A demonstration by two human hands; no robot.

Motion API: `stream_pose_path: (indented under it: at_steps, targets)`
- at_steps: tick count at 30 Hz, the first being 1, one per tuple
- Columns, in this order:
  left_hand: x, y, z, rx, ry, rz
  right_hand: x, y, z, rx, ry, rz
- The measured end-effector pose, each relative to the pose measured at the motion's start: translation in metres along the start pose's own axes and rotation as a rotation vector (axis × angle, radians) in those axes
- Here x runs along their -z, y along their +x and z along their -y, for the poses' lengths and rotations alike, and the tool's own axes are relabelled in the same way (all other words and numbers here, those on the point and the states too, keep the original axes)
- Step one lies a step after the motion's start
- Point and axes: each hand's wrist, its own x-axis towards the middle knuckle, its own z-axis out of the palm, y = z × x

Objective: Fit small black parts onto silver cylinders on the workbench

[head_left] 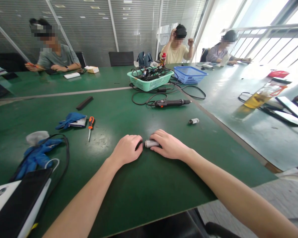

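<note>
A small metal cylinder lies on its side on the green table, between the person's two hands. The right hand is against the cylinder's right end, with its fingers curled over it, so that grip looks closed on the cylinder. The left hand is curled just left of the cylinder, with a dark patch at its fingertips. Whether that grip is closed on anything, I cannot tell.

Up and left of the cylinder lie an orange-handled screwdriver, a blue glove and a dark bar. Farther left, a second blue glove lies inside a loop of black cable, near a black-and-white case. Straight ahead of the cylinder, an electric screwdriver trails a black cord toward a green plastic basket packed with cables, and a blue mesh basket stands beside that. A second small metal piece lies up and right of the cylinder. Well to its right, a bottle of yellow liquid lies on a second table. Three co-workers sit well beyond the cylinder, one holding an orange-tipped tool
</note>
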Motion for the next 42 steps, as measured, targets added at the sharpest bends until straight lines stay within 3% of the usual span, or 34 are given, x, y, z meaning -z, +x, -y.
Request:
stream_pose_path:
  at_steps: [13, 42]
  targets:
    - [0.007, -0.001, -0.013, -0.175, -0.008, 0.063, -0.006, 0.000, 0.010, 0.033, 0.002, -0.006]
    - [0.002, 0.000, -0.008, -0.153, -0.027, 0.073, -0.009, -0.002, 0.011, 0.003, 0.021, -0.012]
